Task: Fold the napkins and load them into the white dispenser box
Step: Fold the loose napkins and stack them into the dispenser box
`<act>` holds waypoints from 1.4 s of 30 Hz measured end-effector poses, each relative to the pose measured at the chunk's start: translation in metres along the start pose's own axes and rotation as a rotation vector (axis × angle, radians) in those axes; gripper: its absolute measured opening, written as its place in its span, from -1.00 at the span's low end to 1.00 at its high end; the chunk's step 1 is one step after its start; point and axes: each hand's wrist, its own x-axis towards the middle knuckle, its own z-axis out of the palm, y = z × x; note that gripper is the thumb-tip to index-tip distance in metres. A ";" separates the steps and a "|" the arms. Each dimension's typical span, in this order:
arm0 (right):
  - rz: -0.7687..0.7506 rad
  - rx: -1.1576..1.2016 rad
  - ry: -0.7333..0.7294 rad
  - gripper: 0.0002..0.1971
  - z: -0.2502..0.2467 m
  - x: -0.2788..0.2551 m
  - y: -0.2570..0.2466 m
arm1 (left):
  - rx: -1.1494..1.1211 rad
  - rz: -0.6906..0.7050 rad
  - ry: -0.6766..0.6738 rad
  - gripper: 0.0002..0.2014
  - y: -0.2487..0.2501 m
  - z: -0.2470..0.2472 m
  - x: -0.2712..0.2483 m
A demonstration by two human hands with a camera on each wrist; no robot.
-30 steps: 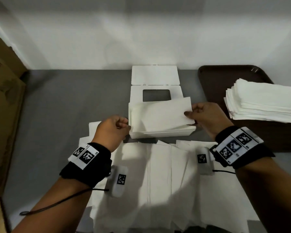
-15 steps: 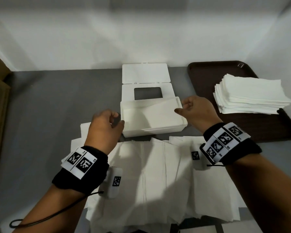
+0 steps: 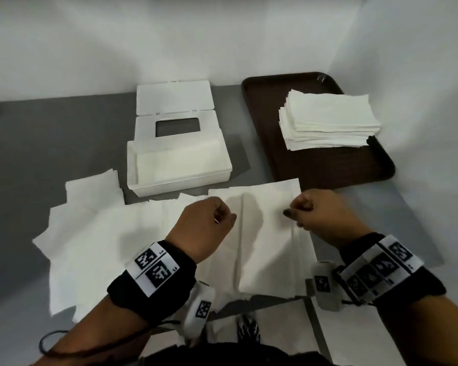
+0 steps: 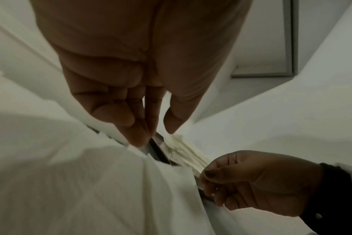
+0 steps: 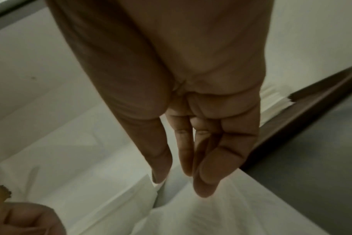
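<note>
The white dispenser box (image 3: 180,180) stands uncovered behind the loose sheets, its lid (image 3: 173,97) laid back, and a folded napkin (image 3: 177,159) lies flat inside. Unfolded napkins (image 3: 90,233) are spread across the grey table in front of it. My left hand (image 3: 222,217) (image 4: 155,133) and right hand (image 3: 302,210) (image 5: 181,182) hover over the topmost sheet (image 3: 265,247), one near each side. Both have loosely bent fingers pointing down with nothing between thumb and fingers. Whether the fingertips touch the sheet I cannot tell.
A dark brown tray (image 3: 323,165) at the right carries a stack of folded napkins (image 3: 328,120). White walls close the back and the right side. Bare grey table shows left of the box. The table's near edge runs under my wrists.
Both hands let go of the folded napkin, which now lies in the box. They drew back toward me and now hang over the spread sheets.
</note>
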 end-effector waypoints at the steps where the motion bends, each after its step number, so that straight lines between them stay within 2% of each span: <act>1: 0.024 -0.010 -0.023 -0.80 0.001 -0.005 0.010 | 0.019 -0.023 -0.020 -0.82 0.004 0.011 -0.002; 7: 0.084 0.100 -0.066 -0.83 0.015 -0.019 0.032 | 0.029 -0.144 -0.004 -0.64 0.011 0.045 -0.007; 12: 0.026 0.104 -0.053 -0.83 0.023 -0.020 0.037 | -0.018 -0.122 0.026 -0.86 0.023 0.056 -0.012; 17: -0.035 0.072 -0.058 -0.79 0.025 -0.020 0.037 | -0.009 -0.094 0.116 -0.78 0.031 0.063 -0.014; 20: -0.031 0.074 -0.080 -0.78 0.024 -0.020 0.039 | -0.014 -0.091 0.169 -0.82 0.035 0.067 -0.016; 23: -0.021 0.081 -0.059 -0.61 0.020 -0.019 0.041 | -0.089 -0.059 0.162 -0.84 0.040 0.066 -0.019; 27: -0.087 0.142 0.095 -0.34 -0.007 -0.010 0.035 | -0.179 0.046 0.077 -0.88 0.046 0.058 -0.023; 30: -0.133 0.197 0.046 -0.26 -0.031 -0.001 0.025 | -0.237 0.133 0.027 -0.95 0.052 0.045 -0.025; 32: -0.197 0.178 -0.087 -0.31 -0.045 0.002 0.015 | -0.253 0.177 -0.007 -0.92 0.055 0.035 -0.025; 36: -0.287 0.175 -0.310 -0.69 -0.063 0.005 -0.009 | -0.305 0.191 -0.035 -0.96 0.055 0.017 -0.020; 40: -0.400 0.186 -0.269 -0.80 -0.067 0.009 -0.024 | -0.381 0.135 -0.008 -0.77 0.043 -0.005 -0.021; 42: -0.428 0.229 -0.223 -0.82 -0.069 0.010 -0.033 | -0.474 0.079 0.022 -0.75 0.033 -0.015 -0.023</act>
